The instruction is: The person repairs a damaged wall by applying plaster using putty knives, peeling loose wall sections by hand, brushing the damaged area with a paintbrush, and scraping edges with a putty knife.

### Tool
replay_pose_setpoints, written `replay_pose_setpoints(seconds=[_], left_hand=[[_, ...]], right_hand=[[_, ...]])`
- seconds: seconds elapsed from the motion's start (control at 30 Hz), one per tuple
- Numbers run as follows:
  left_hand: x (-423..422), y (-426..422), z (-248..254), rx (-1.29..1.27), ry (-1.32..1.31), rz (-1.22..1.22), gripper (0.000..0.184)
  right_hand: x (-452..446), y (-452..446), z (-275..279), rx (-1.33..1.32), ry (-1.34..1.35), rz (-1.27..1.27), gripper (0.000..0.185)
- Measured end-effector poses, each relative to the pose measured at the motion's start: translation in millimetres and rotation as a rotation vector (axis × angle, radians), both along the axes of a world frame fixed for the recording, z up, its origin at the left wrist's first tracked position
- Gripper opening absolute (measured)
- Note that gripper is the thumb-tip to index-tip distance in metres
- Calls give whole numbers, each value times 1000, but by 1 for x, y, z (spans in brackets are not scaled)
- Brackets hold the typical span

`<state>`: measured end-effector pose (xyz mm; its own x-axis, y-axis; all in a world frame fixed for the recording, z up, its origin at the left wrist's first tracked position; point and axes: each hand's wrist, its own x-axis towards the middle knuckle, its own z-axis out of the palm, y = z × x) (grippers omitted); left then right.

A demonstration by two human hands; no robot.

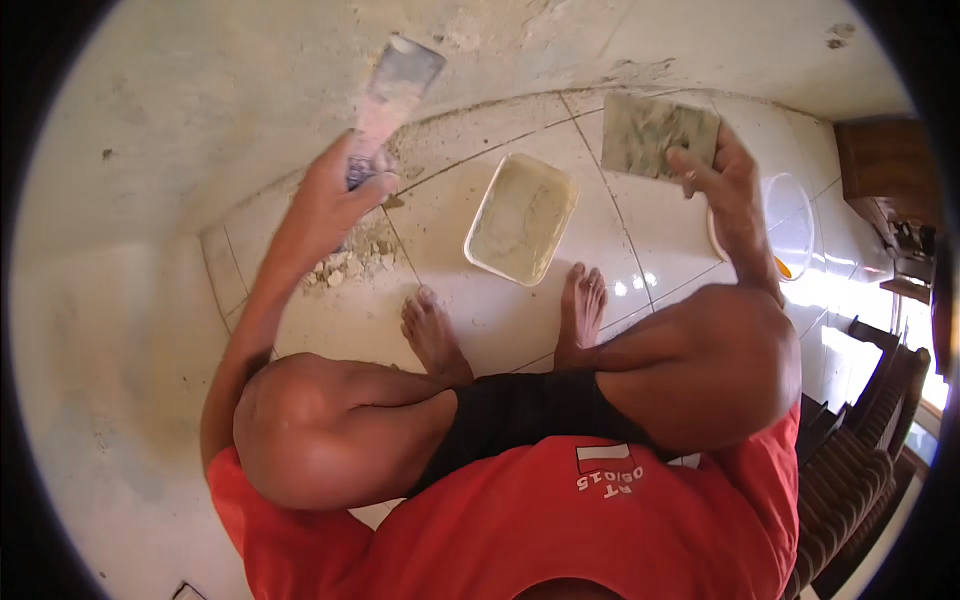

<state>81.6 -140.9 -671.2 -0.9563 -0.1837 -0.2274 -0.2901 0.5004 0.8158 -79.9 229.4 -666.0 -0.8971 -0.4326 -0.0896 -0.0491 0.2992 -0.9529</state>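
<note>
Within both hands (340, 195) (735, 185): scraper (396, 92), plate (650, 135).

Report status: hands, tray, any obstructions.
Left hand gripping scraper. Right hand holding flat plate. Tray on floor, its top uncovered. Loose debris left of it.

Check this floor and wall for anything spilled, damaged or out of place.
Pale broken fragments lie scattered on the floor tiles beside the left foot, like fallen debris. The wall looks damaged too: blotchy, with a rough patch low down, just beyond the plate in the right hand.
</note>
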Motion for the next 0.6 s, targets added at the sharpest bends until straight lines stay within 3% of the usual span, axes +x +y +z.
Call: replay_pose_setpoints(seconds=[0.1,0.17,0.2,0.23,0.4,0.5,0.57,0.6], left_hand=[[15,20,-95,166,197,41,21],[3,31,-146,273,143,81,23],[10,41,-163,277,136,88,23],[13,53,-174,239,44,124,23],[13,88,-193,281,-57,255,24],[7,98,-199,460,-158,322,25],[5,105,-210,359,86,240,29],[3,106,-216,367,77,245,29]], right_hand=[[22,-9,-35,150,-2,87,30],[8,-32,-48,262,-70,99,26],[14,-39,-58,301,126,177,24],[14,-46,-65,340,313,261,23],[-1,-69,-99,626,374,411,22],[-9,-72,-124,755,471,517,18],[-12,-72,-135,742,570,608,11],[-15,-74,-145,747,560,617,11]])
